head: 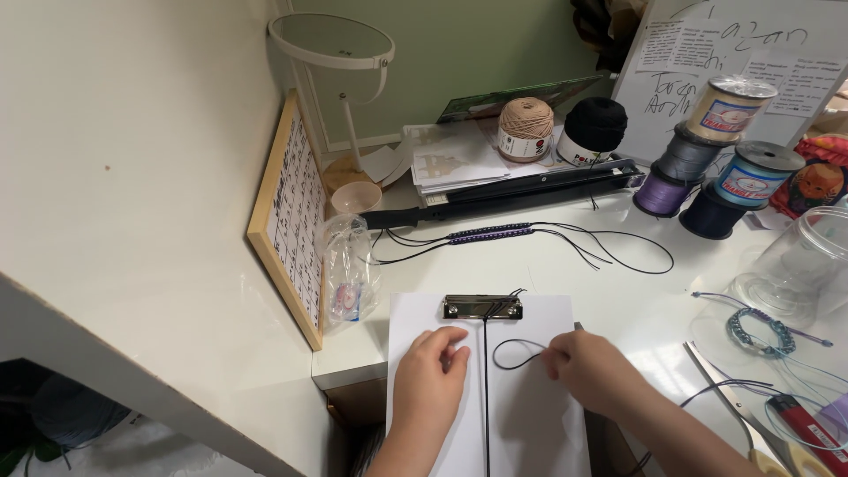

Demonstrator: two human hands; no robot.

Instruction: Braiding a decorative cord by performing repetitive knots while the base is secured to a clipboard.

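Note:
A white clipboard (530, 415) lies at the desk's near edge, its metal clip (482, 306) pinching black cords that run straight down the board. My left hand (430, 378) rests flat on the board just left of the taut cord (485, 397). My right hand (590, 367) pinches a loose black cord (517, 353) that forms a loop to the right of the taut one.
Two purple-and-black braided bracelets (491, 233) lie behind the clipboard. Thread spools (707, 168), yarn balls (525, 129), a round mirror (332, 41), a framed board (291, 212), a plastic bag (345, 269), a clear jar (799, 261), a blue bracelet (760, 331) and a red lighter (806, 426) surround it.

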